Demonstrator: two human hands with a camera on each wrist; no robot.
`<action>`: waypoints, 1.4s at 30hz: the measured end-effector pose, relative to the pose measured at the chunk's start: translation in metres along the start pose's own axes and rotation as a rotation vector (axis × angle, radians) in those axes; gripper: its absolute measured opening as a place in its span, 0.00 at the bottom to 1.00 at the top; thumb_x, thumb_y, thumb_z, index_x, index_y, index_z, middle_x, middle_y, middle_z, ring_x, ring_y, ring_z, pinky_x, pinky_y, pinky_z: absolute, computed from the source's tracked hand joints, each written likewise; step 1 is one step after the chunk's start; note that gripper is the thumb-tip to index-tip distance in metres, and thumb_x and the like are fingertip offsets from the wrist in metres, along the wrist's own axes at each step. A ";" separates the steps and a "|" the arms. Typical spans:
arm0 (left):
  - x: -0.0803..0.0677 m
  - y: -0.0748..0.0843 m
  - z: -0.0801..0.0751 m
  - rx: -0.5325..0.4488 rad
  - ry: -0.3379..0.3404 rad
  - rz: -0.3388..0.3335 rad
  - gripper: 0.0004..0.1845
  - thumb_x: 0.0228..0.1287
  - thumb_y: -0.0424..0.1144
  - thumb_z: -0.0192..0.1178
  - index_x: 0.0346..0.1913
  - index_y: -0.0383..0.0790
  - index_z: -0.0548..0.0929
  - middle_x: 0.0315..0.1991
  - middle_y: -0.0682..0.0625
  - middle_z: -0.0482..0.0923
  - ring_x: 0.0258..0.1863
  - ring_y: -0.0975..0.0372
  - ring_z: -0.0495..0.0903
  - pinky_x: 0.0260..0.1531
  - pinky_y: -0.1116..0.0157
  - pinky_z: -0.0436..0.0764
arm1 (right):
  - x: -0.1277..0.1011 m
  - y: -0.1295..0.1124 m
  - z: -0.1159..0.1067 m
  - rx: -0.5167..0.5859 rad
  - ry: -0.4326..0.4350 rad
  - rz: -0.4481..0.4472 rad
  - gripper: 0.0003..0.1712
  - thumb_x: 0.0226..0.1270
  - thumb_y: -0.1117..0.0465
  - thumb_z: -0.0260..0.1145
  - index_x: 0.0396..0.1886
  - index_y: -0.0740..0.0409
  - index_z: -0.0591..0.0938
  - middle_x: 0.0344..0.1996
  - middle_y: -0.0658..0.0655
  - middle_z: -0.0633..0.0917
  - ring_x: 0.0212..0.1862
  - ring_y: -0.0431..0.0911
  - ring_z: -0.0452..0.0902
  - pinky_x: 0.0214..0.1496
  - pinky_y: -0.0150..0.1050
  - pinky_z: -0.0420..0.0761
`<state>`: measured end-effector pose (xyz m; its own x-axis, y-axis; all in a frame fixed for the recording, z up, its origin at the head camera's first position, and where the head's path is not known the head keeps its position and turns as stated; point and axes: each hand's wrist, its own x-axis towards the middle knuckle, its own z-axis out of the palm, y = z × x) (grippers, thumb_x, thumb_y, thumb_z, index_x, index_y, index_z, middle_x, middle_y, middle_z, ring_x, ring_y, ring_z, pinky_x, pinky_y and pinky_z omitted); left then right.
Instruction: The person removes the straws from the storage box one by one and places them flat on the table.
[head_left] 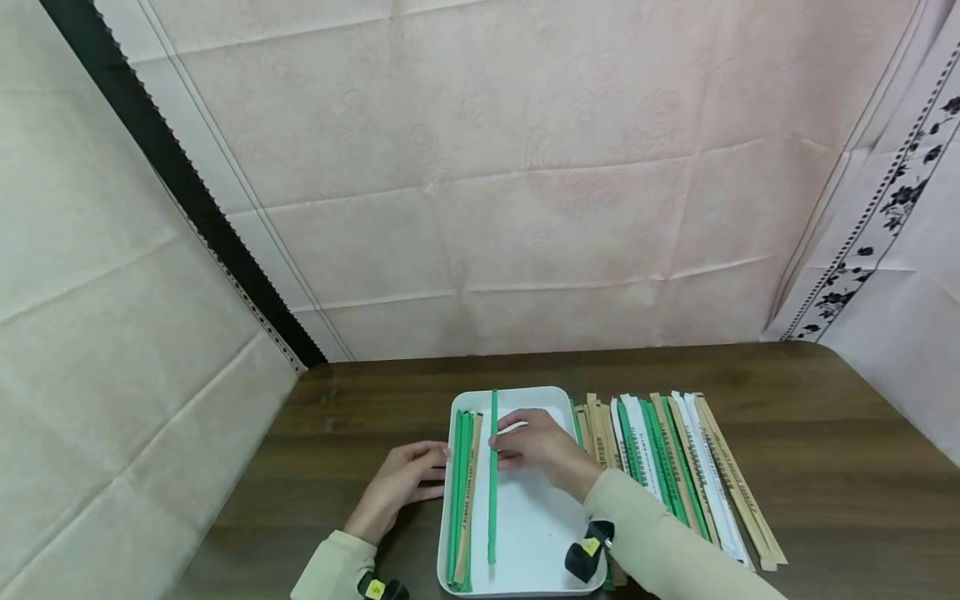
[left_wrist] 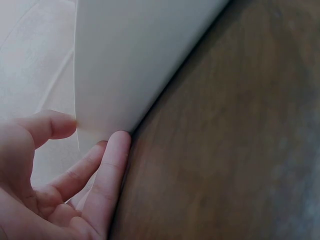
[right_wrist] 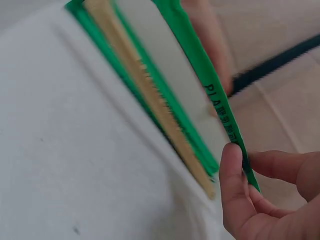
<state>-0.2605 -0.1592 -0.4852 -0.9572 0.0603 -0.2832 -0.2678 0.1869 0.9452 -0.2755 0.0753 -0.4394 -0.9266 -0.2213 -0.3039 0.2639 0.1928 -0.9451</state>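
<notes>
A white tray (head_left: 536, 525) sits on the table. My right hand (head_left: 551, 454) pinches a long, thin green wrapped straw (head_left: 492, 500) over the tray. In the right wrist view, thumb and fingers hold this straw (right_wrist: 200, 65) near one end, and dark lettering shows on its wrapper. Several green wrapped straws (head_left: 454, 508) and a tan one (head_left: 470, 475) lie lengthwise along the tray's left side. Outside the tray, my left hand (head_left: 405, 483) is at the left edge. Its fingertips touch the outer tray wall (left_wrist: 130, 60) in the left wrist view, fingers fairly straight.
To the tray's right, many wrapped straws lie side by side on the brown wooden table (head_left: 360, 400): tan (head_left: 731, 475), white (head_left: 708, 467) and green (head_left: 671, 467). Some lie close against the tray's right edge. Pale cloth (head_left: 525, 208) hangs behind the table.
</notes>
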 end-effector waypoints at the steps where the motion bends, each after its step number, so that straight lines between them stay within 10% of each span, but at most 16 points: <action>1: 0.000 -0.001 0.000 0.002 0.002 0.000 0.27 0.72 0.45 0.65 0.66 0.29 0.81 0.52 0.42 0.87 0.45 0.57 0.88 0.44 0.58 0.91 | -0.002 0.000 -0.005 0.017 0.002 -0.013 0.17 0.72 0.64 0.72 0.55 0.66 0.80 0.40 0.61 0.88 0.35 0.47 0.86 0.43 0.39 0.90; 20: -0.005 -0.006 -0.010 -0.017 0.056 0.001 0.28 0.72 0.45 0.65 0.66 0.28 0.80 0.51 0.42 0.87 0.46 0.55 0.87 0.44 0.56 0.91 | -0.030 0.015 -0.132 -0.057 0.139 -0.120 0.20 0.82 0.61 0.61 0.63 0.73 0.78 0.43 0.60 0.85 0.39 0.46 0.83 0.44 0.38 0.89; 42: 0.004 -0.004 0.000 -0.003 0.029 -0.004 0.28 0.72 0.45 0.66 0.66 0.29 0.80 0.50 0.42 0.87 0.46 0.55 0.88 0.44 0.56 0.91 | -0.026 0.048 -0.152 -0.366 0.284 -0.026 0.09 0.76 0.68 0.64 0.46 0.72 0.85 0.27 0.60 0.84 0.24 0.45 0.80 0.30 0.38 0.86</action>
<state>-0.2632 -0.1601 -0.4902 -0.9589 0.0307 -0.2820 -0.2718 0.1844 0.9445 -0.2796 0.2359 -0.4581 -0.9818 0.0305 -0.1875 0.1752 0.5268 -0.8317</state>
